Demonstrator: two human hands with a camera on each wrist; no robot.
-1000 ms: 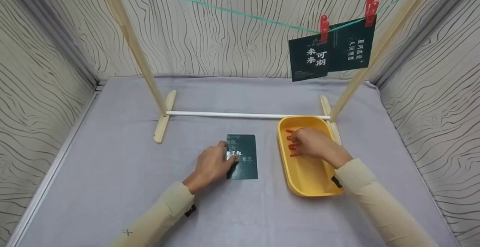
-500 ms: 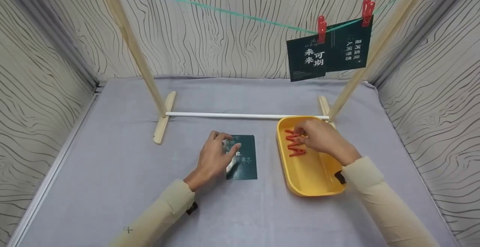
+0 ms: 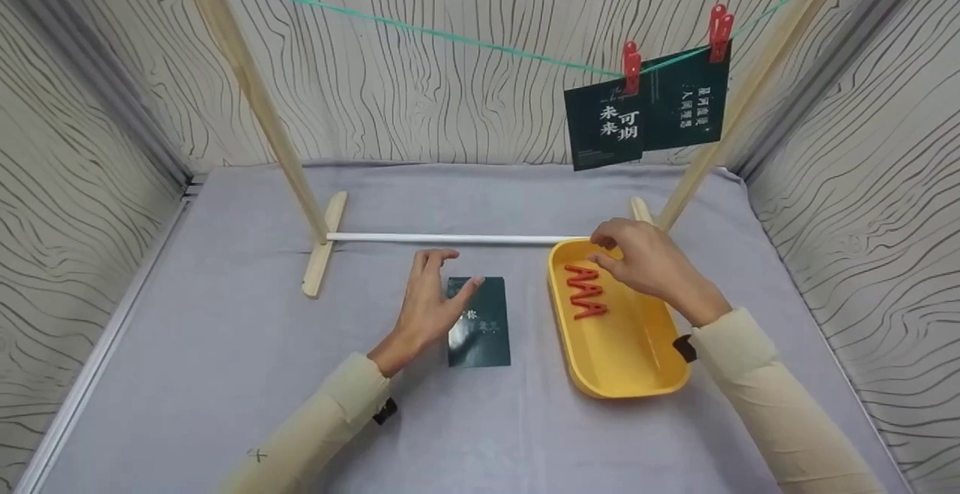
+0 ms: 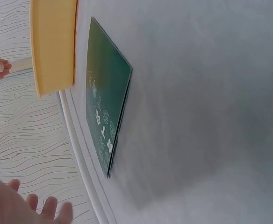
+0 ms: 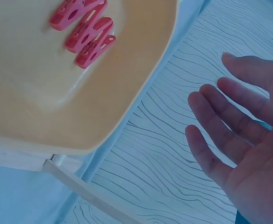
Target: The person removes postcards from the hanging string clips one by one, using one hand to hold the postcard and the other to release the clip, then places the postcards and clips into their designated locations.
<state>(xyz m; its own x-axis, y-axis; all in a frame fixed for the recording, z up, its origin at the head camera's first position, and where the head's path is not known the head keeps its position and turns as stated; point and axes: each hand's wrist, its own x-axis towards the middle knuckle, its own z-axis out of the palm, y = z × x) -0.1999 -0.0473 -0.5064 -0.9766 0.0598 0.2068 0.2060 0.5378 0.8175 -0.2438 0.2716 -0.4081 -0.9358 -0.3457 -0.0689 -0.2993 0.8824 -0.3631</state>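
Note:
My left hand [image 3: 429, 306] hovers over the left side of a small stack of dark green postcards [image 3: 484, 344] with white lettering, its fingers spread and nothing in them. In the left wrist view the postcards lie flat on the cloth, apart from that hand. Over the back right of a yellow tray [image 3: 626, 362] my right hand [image 3: 652, 261] is raised, fingers loosely bent around air. Three red clothespins [image 3: 586, 291] lie in a row inside the tray; the right wrist view shows these clothespins [image 5: 93, 35] clear of the fingers.
A wooden rack with a left post [image 3: 251, 96], a right post [image 3: 750, 100] and a white crossbar [image 3: 457, 239] stands behind. Its green string [image 3: 420, 29] carries two overlapping postcards [image 3: 604, 152], held by red clothespins [image 3: 631, 70]. Grey cloth [image 3: 225, 329] covers the table.
My right hand has risen from the clothespins in the tray, leaving them in a row. My left hand has lifted off the postcards and opened. The head view has tilted slightly upward.

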